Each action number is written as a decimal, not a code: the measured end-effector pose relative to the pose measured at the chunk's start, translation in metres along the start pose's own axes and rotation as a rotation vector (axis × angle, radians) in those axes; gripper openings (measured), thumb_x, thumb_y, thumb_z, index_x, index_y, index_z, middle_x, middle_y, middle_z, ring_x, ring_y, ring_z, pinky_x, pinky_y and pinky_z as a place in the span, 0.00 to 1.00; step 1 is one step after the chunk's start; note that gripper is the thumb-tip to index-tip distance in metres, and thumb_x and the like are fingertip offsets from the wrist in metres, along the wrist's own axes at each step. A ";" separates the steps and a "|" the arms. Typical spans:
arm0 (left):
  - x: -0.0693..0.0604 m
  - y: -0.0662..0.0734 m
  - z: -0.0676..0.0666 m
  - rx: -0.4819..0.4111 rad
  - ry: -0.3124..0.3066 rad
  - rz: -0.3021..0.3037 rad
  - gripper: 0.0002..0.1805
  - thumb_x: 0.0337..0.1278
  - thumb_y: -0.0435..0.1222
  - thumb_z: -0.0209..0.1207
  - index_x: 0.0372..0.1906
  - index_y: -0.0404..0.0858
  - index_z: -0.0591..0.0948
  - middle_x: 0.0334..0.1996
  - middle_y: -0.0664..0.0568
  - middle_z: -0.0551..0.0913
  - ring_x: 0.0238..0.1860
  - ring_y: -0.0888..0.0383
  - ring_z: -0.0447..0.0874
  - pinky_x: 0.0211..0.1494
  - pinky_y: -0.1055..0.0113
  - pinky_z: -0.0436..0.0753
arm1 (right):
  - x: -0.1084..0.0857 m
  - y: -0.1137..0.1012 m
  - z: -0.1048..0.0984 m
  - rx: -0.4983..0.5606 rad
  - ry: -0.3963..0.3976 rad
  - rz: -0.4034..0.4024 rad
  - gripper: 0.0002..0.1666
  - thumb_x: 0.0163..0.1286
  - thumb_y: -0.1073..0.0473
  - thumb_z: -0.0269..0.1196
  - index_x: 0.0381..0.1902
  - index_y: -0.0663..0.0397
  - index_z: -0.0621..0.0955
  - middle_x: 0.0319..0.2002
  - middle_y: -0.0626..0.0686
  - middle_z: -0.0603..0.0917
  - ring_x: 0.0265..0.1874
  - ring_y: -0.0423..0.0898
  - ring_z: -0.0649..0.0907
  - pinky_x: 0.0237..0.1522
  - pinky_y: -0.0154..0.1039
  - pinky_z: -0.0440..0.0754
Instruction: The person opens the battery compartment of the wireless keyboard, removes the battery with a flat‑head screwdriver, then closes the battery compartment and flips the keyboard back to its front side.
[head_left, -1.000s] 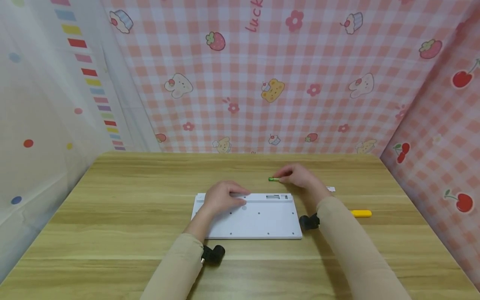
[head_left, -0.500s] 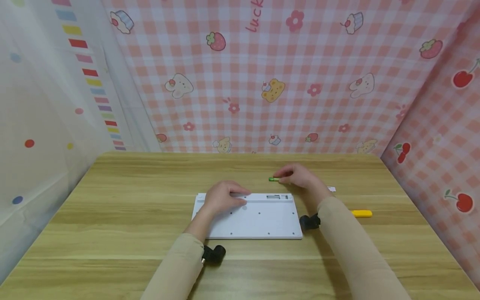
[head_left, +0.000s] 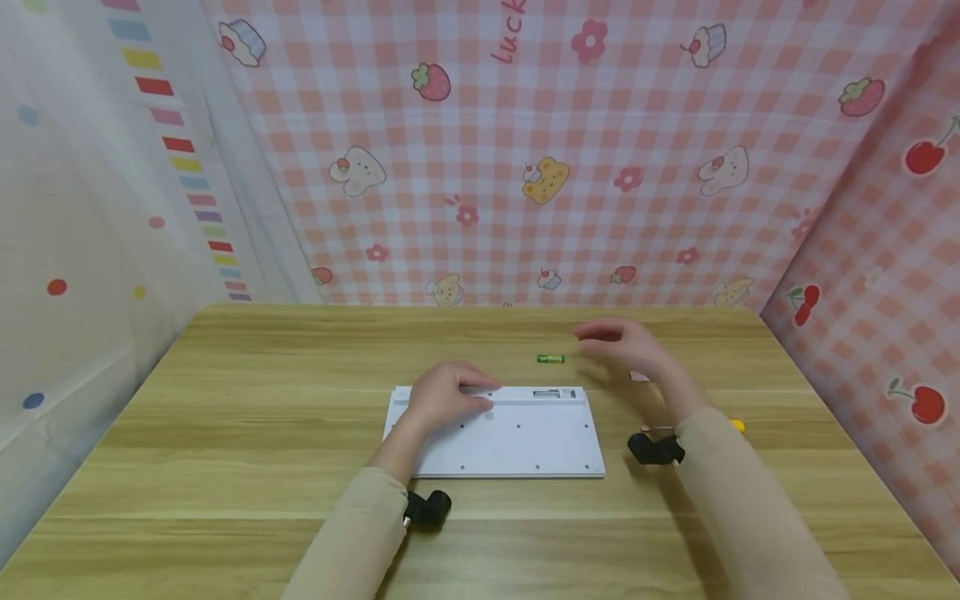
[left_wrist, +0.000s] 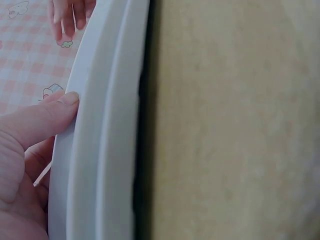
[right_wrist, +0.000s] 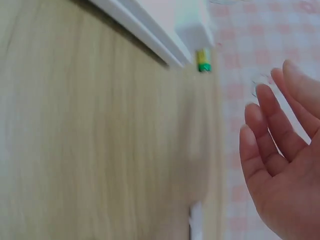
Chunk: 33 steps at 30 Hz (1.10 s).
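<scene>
A white keyboard-like panel (head_left: 517,446) lies underside up on the table, with small screw dots and an open slot near its far right corner. The left hand (head_left: 446,396) grips its far edge left of the middle; in the left wrist view the thumb of that hand (left_wrist: 30,130) presses on the panel (left_wrist: 90,120). A green battery (head_left: 551,359) lies on the table just beyond the panel. To the right of the battery, the right hand (head_left: 626,346) is raised with nothing in it; the right wrist view shows its fingers (right_wrist: 280,125) relaxed and apart, near the battery (right_wrist: 203,60).
Under the right hand lies a small white piece (head_left: 640,377). A screwdriver with a yellow handle (head_left: 738,426) is partly covered by the right sleeve. Patterned cloths (head_left: 487,125) hang behind and beside the wooden table (head_left: 225,467).
The right hand has let go of the green battery, which stays on the table, and has moved right. The left hand and the panel have not moved.
</scene>
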<state>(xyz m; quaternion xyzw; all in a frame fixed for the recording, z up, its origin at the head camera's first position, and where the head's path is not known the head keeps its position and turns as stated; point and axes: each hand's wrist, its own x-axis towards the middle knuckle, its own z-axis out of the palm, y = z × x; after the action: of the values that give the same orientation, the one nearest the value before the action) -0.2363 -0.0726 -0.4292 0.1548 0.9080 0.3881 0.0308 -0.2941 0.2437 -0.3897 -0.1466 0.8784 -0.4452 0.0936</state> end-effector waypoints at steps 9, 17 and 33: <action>0.000 0.002 -0.001 -0.001 -0.003 -0.010 0.13 0.50 0.37 0.73 0.43 0.54 0.90 0.47 0.59 0.86 0.52 0.57 0.82 0.58 0.57 0.76 | -0.029 0.019 -0.027 -0.039 -0.040 -0.071 0.25 0.71 0.60 0.63 0.63 0.65 0.76 0.60 0.63 0.79 0.58 0.59 0.76 0.58 0.47 0.75; 0.000 0.002 -0.001 -0.001 -0.004 -0.010 0.13 0.50 0.37 0.73 0.43 0.54 0.90 0.46 0.60 0.86 0.51 0.57 0.82 0.58 0.57 0.76 | -0.044 0.043 -0.036 -0.167 -0.055 -0.072 0.27 0.70 0.59 0.65 0.63 0.67 0.76 0.62 0.67 0.76 0.60 0.66 0.74 0.62 0.62 0.68; 0.000 0.000 0.000 0.007 -0.009 -0.001 0.13 0.52 0.38 0.72 0.44 0.53 0.90 0.48 0.58 0.85 0.53 0.56 0.81 0.58 0.56 0.76 | -0.056 0.064 -0.045 -0.172 -0.050 -0.047 0.22 0.71 0.63 0.63 0.59 0.70 0.78 0.57 0.67 0.79 0.56 0.60 0.77 0.56 0.45 0.75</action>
<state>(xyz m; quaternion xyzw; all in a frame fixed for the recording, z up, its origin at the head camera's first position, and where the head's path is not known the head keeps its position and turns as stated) -0.2367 -0.0728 -0.4288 0.1562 0.9093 0.3841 0.0347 -0.2659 0.3324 -0.4130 -0.1856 0.9071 -0.3664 0.0920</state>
